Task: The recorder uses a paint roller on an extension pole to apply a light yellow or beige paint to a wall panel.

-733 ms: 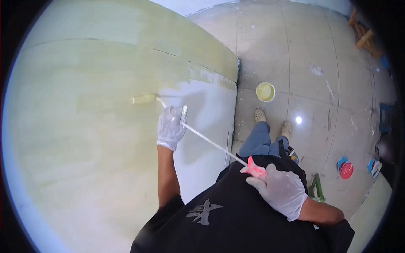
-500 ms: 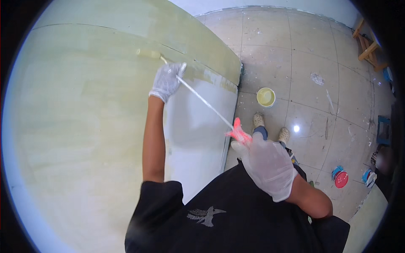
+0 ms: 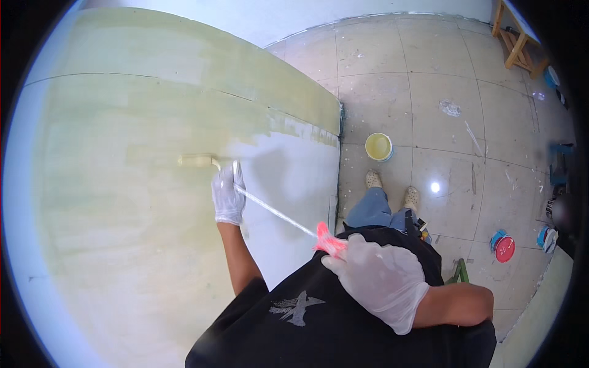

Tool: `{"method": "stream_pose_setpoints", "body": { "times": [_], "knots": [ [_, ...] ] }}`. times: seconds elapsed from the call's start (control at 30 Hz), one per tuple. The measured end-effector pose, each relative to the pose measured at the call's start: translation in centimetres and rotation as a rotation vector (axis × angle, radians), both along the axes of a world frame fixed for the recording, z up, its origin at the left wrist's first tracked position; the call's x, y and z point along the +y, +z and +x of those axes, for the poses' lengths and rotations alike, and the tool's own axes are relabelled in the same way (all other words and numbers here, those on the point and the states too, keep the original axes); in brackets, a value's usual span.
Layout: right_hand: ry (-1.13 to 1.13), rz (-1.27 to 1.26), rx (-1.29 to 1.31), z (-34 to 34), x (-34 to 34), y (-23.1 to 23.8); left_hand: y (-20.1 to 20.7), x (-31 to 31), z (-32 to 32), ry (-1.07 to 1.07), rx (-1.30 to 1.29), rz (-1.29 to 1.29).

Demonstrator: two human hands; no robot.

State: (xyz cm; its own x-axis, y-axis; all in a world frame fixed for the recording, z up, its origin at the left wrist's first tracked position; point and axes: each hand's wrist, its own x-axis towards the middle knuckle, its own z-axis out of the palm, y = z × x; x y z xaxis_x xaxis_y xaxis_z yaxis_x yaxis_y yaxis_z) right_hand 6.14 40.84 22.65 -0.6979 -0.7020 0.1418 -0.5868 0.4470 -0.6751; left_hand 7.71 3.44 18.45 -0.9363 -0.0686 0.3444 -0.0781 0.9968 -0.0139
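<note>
One paint roller is in use, its pale sleeve lying flat against the wall and joined to one long thin pole that ends in a pink grip. Two gloved hands work it. Taking the roller as the landmark: the left hand, in a white glove, sits just to the right of and below the sleeve, its fingers curled closed around the upper end of the pole right beside the roller frame. The right hand, also in a white glove, is well down the pole from the roller, wrapped shut over the pink grip so that only the tip of the pink shows above the knuckles; it rests in front of the person's black shirt. The wall around and to the left of the roller carries a pale yellow-green coat, while the patch to the right of the roller, toward the wall's edge, is white. On the tiled floor, far to the right of the roller, stands one round bucket holding pale yellow paint, just above the person's two light-coloured shoes. Farther right again are two small round containers: a red-topped one and another at the picture's edge, whose contents I cannot make out. One wooden stand sits at the upper right, well away from the roller.
</note>
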Motion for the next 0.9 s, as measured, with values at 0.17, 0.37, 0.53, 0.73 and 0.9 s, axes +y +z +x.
{"method": "stream_pose_setpoints", "body": {
  "times": [0.17, 0.37, 0.53, 0.73, 0.9],
  "knots": [
    [0.101, 0.192, -0.409, -1.6, 3.0, -0.7, -2.3, 2.7, 4.1, 0.133, -0.057, -0.008],
    [0.038, 0.241, -0.958, -2.0, 5.2, -6.8, -14.6, 3.8, -0.8, -0.1, -0.396, 0.318],
    [-0.21, 0.342, -1.287, -1.8, 3.4, -13.3, -25.6, 4.8, -5.8, -0.431, -0.834, 0.273],
    [-0.404, 0.416, -1.438, -2.6, -0.4, -16.1, -33.0, 3.7, -7.7, -0.603, -1.089, 0.083],
    [-0.442, 0.421, -0.775, -1.6, -7.1, -15.3, -34.3, -0.3, -10.7, -0.514, -1.049, 0.259]
  ]
}}
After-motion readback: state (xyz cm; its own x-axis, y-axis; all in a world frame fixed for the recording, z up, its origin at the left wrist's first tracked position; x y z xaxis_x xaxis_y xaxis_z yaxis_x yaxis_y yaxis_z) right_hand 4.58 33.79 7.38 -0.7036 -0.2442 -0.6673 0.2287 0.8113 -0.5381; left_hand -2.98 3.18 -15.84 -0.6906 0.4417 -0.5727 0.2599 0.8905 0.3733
